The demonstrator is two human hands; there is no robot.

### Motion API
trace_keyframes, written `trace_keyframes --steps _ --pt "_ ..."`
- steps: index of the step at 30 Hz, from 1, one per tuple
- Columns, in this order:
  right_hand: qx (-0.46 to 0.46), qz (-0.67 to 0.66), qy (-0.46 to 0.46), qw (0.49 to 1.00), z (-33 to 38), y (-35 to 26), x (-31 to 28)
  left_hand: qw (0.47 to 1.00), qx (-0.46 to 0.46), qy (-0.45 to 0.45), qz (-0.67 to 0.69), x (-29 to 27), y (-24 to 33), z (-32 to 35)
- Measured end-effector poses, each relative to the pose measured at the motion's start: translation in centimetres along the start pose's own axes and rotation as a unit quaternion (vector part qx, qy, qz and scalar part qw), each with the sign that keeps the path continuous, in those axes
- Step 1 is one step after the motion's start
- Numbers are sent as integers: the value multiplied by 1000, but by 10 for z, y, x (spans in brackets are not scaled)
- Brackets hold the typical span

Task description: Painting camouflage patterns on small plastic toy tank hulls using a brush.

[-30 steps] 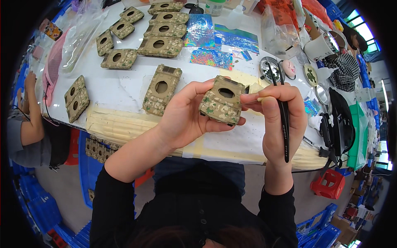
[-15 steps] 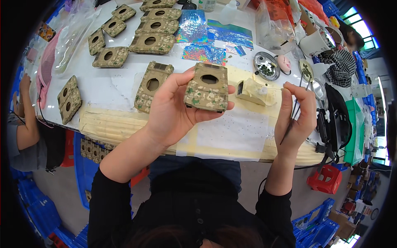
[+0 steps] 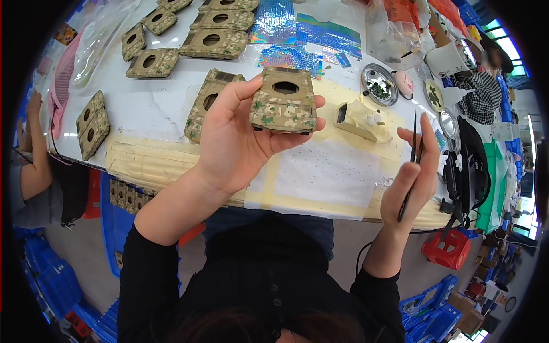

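Observation:
My left hand (image 3: 226, 140) is closed around a camouflage-painted model tank hull (image 3: 283, 103), raised over the table with its round hole facing up. Between the fingers of my right hand (image 3: 423, 180) are black tweezers (image 3: 414, 137), tips pointing up and away from the hull. Another camouflage hull (image 3: 195, 123) lies on the table behind my left hand, which partly hides it. Between my two hands sits a cream, tape-covered block (image 3: 360, 121) with a small white knob. Nearer to me lies a white sheet (image 3: 326, 180) dotted with tiny dark specks.
More camouflage hulls (image 3: 214, 43) stand at the back left. Shiny holographic sheets (image 3: 329, 35) lie at the back middle. Beyond my right hand are a metal dish (image 3: 373, 70) with dark green bits and a black bag (image 3: 472, 166). Another person's arm (image 3: 37, 154) is at the left.
My right hand has loosened its finger-and-thumb pinch, and the thin light stick is no longer seen there. The tweezers now stand more upright. My left hand still holds the hull, slightly higher in view.

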State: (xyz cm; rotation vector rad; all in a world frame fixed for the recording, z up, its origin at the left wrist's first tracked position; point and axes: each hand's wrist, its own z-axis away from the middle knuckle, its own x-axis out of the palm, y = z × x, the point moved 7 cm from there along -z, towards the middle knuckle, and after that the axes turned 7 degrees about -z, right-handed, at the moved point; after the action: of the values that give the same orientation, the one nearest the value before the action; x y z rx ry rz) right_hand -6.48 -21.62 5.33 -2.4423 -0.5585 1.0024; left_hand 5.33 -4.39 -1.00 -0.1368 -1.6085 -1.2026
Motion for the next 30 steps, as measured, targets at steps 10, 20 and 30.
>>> trace_keyframes --steps 10,20,30 --pt "210 -324 -151 910 34 18 27 1000 -2 -8 5 0 -1 0" --pt "311 -331 -106 885 36 22 52 1000 -12 0 13 -1 -2 0" --pt "297 -303 -128 896 36 23 55 1000 -13 -10 13 0 -2 0"
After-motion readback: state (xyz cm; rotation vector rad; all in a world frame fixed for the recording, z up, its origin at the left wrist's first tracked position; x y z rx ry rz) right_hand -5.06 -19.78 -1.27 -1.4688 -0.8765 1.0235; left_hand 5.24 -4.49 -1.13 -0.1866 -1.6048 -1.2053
